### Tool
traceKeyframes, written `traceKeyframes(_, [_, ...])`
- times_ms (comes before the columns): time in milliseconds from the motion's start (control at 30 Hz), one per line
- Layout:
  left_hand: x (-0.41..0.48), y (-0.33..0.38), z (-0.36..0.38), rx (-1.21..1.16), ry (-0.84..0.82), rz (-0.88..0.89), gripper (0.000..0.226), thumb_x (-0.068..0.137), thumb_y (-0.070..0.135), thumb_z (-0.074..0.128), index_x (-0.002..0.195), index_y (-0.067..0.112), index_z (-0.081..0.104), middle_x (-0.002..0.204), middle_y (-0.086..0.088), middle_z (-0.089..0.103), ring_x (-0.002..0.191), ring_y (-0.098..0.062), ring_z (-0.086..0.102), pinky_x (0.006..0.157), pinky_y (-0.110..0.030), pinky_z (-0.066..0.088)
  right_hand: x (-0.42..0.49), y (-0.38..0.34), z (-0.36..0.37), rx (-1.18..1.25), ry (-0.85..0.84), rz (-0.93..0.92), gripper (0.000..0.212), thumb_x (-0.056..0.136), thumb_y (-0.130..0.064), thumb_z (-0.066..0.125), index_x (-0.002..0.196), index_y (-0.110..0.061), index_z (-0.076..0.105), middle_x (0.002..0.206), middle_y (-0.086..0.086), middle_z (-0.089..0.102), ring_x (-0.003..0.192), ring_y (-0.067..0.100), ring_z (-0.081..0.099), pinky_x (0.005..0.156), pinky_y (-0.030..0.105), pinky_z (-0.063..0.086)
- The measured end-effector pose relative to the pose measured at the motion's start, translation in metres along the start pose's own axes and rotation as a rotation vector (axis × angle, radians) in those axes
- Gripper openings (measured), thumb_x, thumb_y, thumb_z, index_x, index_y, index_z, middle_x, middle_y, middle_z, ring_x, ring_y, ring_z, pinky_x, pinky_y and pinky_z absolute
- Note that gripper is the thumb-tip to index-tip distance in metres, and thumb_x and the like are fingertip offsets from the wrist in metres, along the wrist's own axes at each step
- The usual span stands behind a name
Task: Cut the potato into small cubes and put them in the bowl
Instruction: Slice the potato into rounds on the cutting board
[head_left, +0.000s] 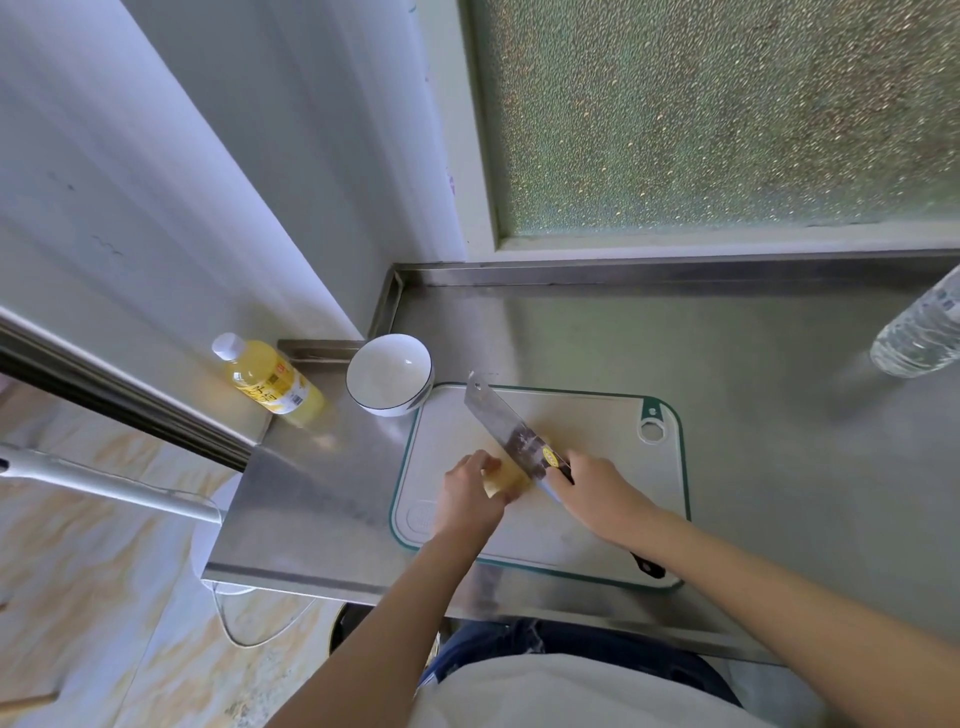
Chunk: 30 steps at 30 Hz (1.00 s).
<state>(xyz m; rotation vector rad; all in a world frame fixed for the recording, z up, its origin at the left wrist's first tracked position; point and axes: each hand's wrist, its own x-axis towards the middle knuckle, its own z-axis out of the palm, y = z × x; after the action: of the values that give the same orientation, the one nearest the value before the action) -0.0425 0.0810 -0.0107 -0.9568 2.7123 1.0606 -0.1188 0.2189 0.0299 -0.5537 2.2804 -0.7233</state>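
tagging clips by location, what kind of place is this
Probably a kitchen: a stainless steel counter below a frosted window, and a cutting board where the left hand holds a potato and the right hand grips a cleaver.

Your left hand covers most of the potato on the cutting board; only a pale yellow face shows, and how far it is cut cannot be told. Your right hand hides the handle of the knife, bar its dark end past your forearm. Where blade meets potato is lost between your hands, and the blade's yellow sticker is too blurred to read. The water bottle on the counter is cropped by the right edge. The label on the yellow bottle is too small to read.
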Motion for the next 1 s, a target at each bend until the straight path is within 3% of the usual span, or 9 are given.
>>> traceKeyframes(67, [-0.001,0.0,0.0,-0.007,0.006,0.002,0.036,0.077,0.021,0.073,0.109,0.01,0.06,0.111,-0.004,0.063,0.092,-0.017,0.055,0.077,-0.019,0.04,-0.002,0.0,0.001,-0.003,-0.016,-0.009,0.037,0.098,-0.023,0.039,0.063,-0.026,0.028,0.062,-0.007,0.037,0.055,0.011,0.036,0.048,0.022,0.027])
traceKeyframes(233, [-0.001,0.002,0.0,0.0,0.013,0.009,0.036,0.077,0.02,0.073,0.109,0.01,0.06,0.111,-0.004,0.063,0.091,-0.016,0.054,0.075,-0.019,0.039,-0.006,-0.003,0.001,-0.028,-0.018,0.006,0.033,0.098,-0.024,0.038,0.065,-0.024,0.032,0.063,-0.006,0.038,0.061,0.018,0.039,0.057,0.026,0.031])
traceKeyframes(333, [-0.001,0.003,0.0,0.027,-0.003,0.024,0.035,0.077,0.018,0.073,0.109,0.01,0.06,0.112,-0.004,0.062,0.097,-0.019,0.056,0.077,-0.019,0.04,-0.009,-0.005,0.003,-0.032,0.0,0.015,0.021,0.098,-0.024,0.037,0.087,-0.011,0.049,0.076,0.006,0.051,0.066,0.022,0.043,0.063,0.027,0.034])
traceKeyframes(433, [0.001,0.004,0.002,0.055,-0.017,0.046,0.034,0.078,0.013,0.071,0.109,0.009,0.059,0.114,-0.004,0.061,0.101,-0.02,0.056,0.08,-0.021,0.042,-0.009,-0.006,0.005,-0.049,0.019,0.042,0.03,0.098,-0.024,0.036,0.105,-0.001,0.054,0.099,0.022,0.063,0.076,0.028,0.05,0.068,0.028,0.035])
traceKeyframes(567, [0.003,0.007,0.002,0.085,-0.049,0.058,0.034,0.079,0.01,0.069,0.111,0.007,0.058,0.117,-0.005,0.06,0.106,-0.021,0.054,0.085,-0.022,0.041,-0.004,-0.009,0.008,-0.08,0.026,0.07,0.032,0.099,-0.024,0.036,0.105,0.001,0.055,0.105,0.022,0.064,0.096,0.037,0.06,0.068,0.028,0.035])
traceKeyframes(767, [0.003,0.006,0.002,0.084,-0.051,0.049,0.035,0.078,0.012,0.071,0.11,0.008,0.058,0.116,-0.005,0.059,0.104,-0.022,0.054,0.082,-0.02,0.039,0.006,-0.027,0.007,-0.077,0.01,0.087,0.035,0.1,-0.023,0.036,0.11,0.003,0.057,0.109,0.022,0.064,0.087,0.034,0.059,0.069,0.03,0.041])
traceKeyframes(933, [0.004,0.007,0.001,0.053,-0.047,0.024,0.037,0.075,0.013,0.074,0.109,0.008,0.06,0.115,-0.005,0.06,0.103,-0.022,0.055,0.081,-0.022,0.04,0.014,-0.031,0.01,-0.078,0.006,0.101,0.034,0.098,-0.023,0.038,0.11,0.004,0.056,0.111,0.024,0.064,0.101,0.038,0.061,0.079,0.037,0.048])
traceKeyframes(1000, [0.004,0.006,0.001,0.04,-0.04,0.012,0.037,0.074,0.014,0.074,0.108,0.009,0.061,0.114,-0.004,0.061,0.102,-0.021,0.055,0.08,-0.022,0.041,0.011,-0.03,0.01,-0.079,0.002,0.099,0.035,0.099,-0.023,0.037,0.11,0.004,0.056,0.11,0.023,0.064,0.101,0.038,0.061,0.074,0.036,0.046])
